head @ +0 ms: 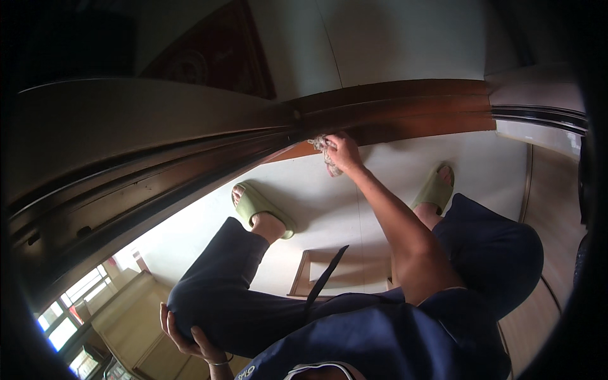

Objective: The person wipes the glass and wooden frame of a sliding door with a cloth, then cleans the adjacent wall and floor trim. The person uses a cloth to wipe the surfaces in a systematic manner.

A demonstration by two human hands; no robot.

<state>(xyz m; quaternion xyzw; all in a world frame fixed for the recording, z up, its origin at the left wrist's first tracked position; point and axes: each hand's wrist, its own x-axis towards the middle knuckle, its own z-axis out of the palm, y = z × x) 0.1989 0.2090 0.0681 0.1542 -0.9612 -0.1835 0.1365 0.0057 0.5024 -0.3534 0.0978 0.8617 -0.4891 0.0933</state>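
My right hand (345, 151) grips a bunched, light patterned cloth (331, 159) at the lower edge of a reddish-brown wooden door sill (427, 111). Part of the cloth hangs below the fingers over the pale floor. My left hand (190, 335) rests around my bent left knee, fingers spread against the dark blue trousers (228, 294), and no object shows in it. A dark door edge with a long groove (142, 185) runs from the left towards the sill, close to the cloth.
My feet, in green slippers (259, 206), stand apart on the pale floor (332, 209). Beyond the sill lies a dark red mat (223, 52). A pale panel (546, 190) stands at the right, and a wooden cabinet (142, 323) and a window (61, 320) are at lower left.
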